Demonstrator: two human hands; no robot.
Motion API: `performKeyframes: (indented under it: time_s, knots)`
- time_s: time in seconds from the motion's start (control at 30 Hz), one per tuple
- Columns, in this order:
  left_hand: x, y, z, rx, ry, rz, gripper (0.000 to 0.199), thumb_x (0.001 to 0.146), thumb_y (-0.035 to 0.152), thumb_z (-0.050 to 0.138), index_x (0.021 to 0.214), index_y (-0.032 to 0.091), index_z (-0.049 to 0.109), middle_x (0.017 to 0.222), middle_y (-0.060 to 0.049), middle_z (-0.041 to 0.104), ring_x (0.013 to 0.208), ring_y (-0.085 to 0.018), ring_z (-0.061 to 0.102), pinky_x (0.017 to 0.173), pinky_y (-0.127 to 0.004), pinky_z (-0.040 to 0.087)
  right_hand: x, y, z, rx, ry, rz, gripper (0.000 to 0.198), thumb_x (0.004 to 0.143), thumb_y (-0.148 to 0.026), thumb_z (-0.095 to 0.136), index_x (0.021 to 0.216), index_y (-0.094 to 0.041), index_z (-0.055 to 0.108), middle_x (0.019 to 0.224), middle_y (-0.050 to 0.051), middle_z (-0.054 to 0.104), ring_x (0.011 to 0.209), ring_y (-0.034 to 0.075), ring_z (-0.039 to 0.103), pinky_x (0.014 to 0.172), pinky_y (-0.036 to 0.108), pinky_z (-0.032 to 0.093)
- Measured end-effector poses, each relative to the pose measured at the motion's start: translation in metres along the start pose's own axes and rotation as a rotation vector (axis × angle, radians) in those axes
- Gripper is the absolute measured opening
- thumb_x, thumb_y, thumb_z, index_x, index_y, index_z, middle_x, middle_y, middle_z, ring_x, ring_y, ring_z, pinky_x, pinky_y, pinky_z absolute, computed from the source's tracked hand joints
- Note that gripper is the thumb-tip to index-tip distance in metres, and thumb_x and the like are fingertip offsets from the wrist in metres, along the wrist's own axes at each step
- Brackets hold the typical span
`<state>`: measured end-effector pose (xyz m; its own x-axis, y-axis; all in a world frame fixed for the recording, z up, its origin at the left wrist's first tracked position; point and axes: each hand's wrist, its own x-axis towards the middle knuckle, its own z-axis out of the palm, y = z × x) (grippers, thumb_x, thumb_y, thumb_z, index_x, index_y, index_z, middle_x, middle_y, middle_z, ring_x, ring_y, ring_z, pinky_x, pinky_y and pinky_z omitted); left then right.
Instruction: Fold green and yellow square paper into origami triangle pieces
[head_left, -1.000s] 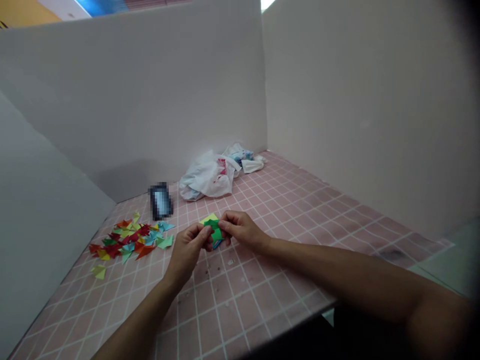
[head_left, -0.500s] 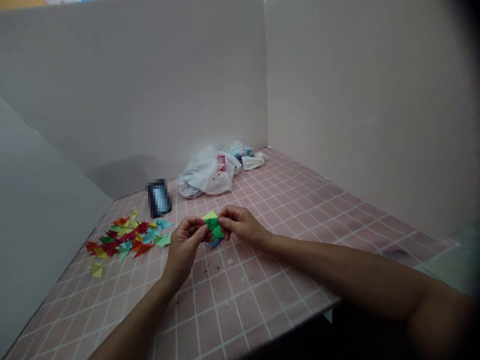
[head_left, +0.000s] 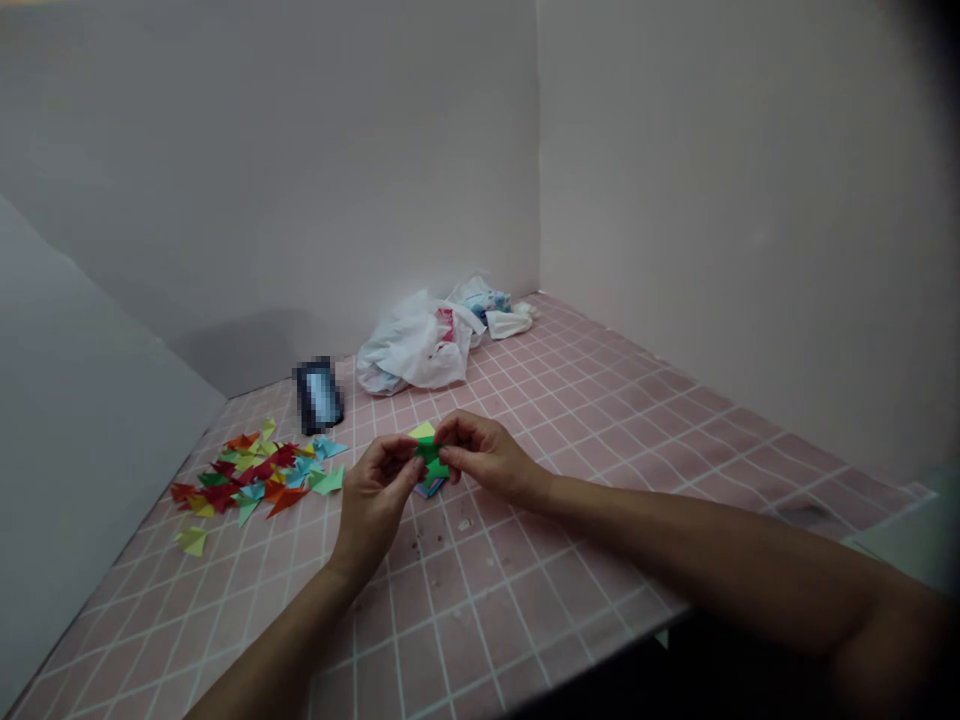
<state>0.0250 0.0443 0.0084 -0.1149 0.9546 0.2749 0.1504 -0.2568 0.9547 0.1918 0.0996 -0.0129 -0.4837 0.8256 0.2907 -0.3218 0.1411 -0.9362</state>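
A small green piece of folded paper (head_left: 431, 455) is pinched between my two hands over the table. My left hand (head_left: 382, 490) grips its left side with thumb and fingers. On the opposite side, my right hand (head_left: 480, 455) has thumb and fingertips closed on the paper. Beneath and behind it show parts of a stack of coloured paper (head_left: 432, 488), with a yellow corner at the top and a blue edge at the bottom. My fingers hide much of the green paper, so its folds are hard to make out.
Left of my hands lies a pile of folded paper pieces (head_left: 262, 470) in red, yellow, blue, green and orange. A blurred-out device with a bright screen (head_left: 321, 395) stands behind it. White plastic bags (head_left: 412, 345) rest by the back wall on the pink checked tabletop (head_left: 585, 380).
Both hands have come slightly closer together on the green paper, and less of it shows between them. The view has shifted a little; the pile and bags lie as before.
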Motion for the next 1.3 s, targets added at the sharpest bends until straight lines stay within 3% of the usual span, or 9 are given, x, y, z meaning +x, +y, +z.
performKeyframes:
  time_s: [0.17, 0.9, 1.13, 1.3]
  knots:
    - [0.0003, -0.0007, -0.0008, 0.062, 0.018, 0.045, 0.012, 0.074, 0.022, 0.076, 0.080, 0.019, 0.066, 0.072, 0.001, 0.067, 0.065, -0.014, 0.063, 0.062, -0.024, 0.052, -0.0014, -0.0031, 0.0013, -0.010, 0.001, 0.004, 0.010, 0.077, -0.014, 0.062, 0.085, -0.017, 0.059, 0.071, -0.005, 0.060, 0.053, 0.007, 0.057, 0.051, 0.019, 0.047]
    - [-0.0018, -0.0002, -0.0006, 0.091, 0.034, 0.074, 0.009, 0.075, 0.020, 0.074, 0.081, 0.019, 0.066, 0.077, 0.000, 0.067, 0.069, -0.014, 0.063, 0.064, -0.025, 0.052, -0.0029, -0.0060, 0.0049, 0.042, 0.023, -0.017, 0.012, 0.077, -0.014, 0.064, 0.085, -0.018, 0.056, 0.075, -0.004, 0.059, 0.057, 0.007, 0.059, 0.055, 0.021, 0.052]
    - [-0.0013, -0.0022, 0.0023, -0.009, -0.003, -0.008, 0.017, 0.075, 0.022, 0.077, 0.085, 0.018, 0.064, 0.077, 0.001, 0.067, 0.070, -0.014, 0.065, 0.067, -0.025, 0.053, -0.0025, -0.0037, 0.0010, -0.012, 0.028, -0.018, 0.009, 0.080, -0.016, 0.062, 0.088, -0.017, 0.057, 0.071, -0.005, 0.059, 0.054, 0.007, 0.059, 0.053, 0.020, 0.050]
    - [-0.0014, -0.0023, 0.0050, -0.193, -0.037, -0.157, 0.033, 0.074, 0.024, 0.080, 0.100, 0.018, 0.062, 0.080, 0.001, 0.068, 0.070, -0.014, 0.067, 0.066, -0.025, 0.054, -0.0018, -0.0016, -0.0003, 0.048, 0.057, 0.028, 0.018, 0.081, -0.018, 0.064, 0.098, -0.018, 0.055, 0.069, -0.006, 0.059, 0.052, 0.008, 0.060, 0.052, 0.020, 0.049]
